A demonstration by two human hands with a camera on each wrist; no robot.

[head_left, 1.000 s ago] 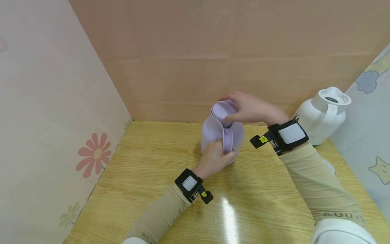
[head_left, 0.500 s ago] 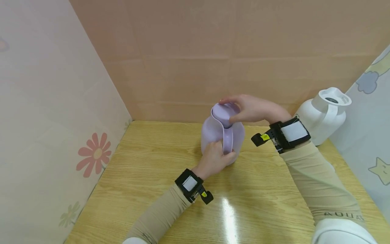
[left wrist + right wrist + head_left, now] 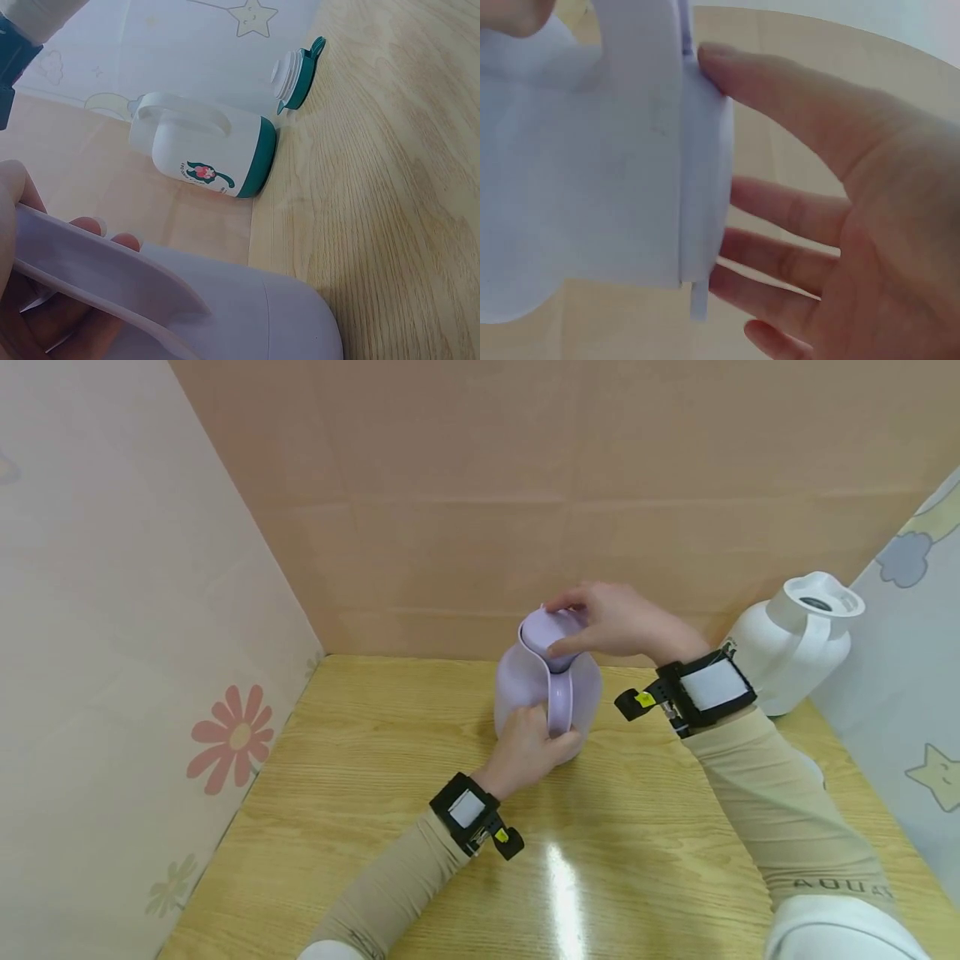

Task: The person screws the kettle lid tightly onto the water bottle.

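At the table's far middle our left hand (image 3: pixel 534 745) grips the lilac jug's (image 3: pixel 525 685) handle while our right hand (image 3: pixel 611 622) clasps its lid (image 3: pixel 546 628); smooth, rigid plastic, likely light and slippery.

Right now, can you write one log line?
left hand: grips purple jug handle | right hand: grips lid | white jug: aside

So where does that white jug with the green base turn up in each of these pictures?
Head: white jug at far right, against the back wall.
Left wrist: white jug upper left of centre, beside a green lid.
Right wrist: not in it.
Shared landmark: the lilac jug.
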